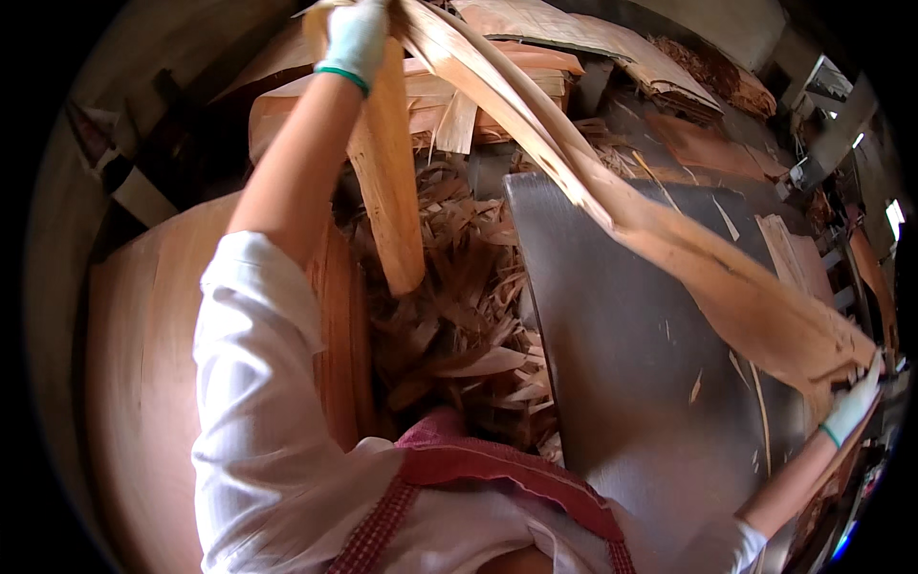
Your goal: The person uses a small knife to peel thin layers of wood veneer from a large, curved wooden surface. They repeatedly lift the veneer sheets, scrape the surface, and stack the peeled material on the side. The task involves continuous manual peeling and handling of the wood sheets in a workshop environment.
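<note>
A long, thin sheet of wood veneer stretches in the air between my two hands, folded lengthwise and sagging in the middle. Far ahead, at the top edge, my left hand in a pale glove with a green cuff is closed on one end. Below that hand a strip of veneer hangs down; whether it belongs to the same sheet I cannot tell. My right hand, also gloved, grips the other end low at the right. Its fingers are partly hidden and blurred near the picture's rim.
A dark, smooth tabletop with a few splinters lies under the sheet. At my left rises a stack of veneer sheets. Veneer scraps heap the floor between them. More stacked veneer stands farther off, with a brown pile behind.
</note>
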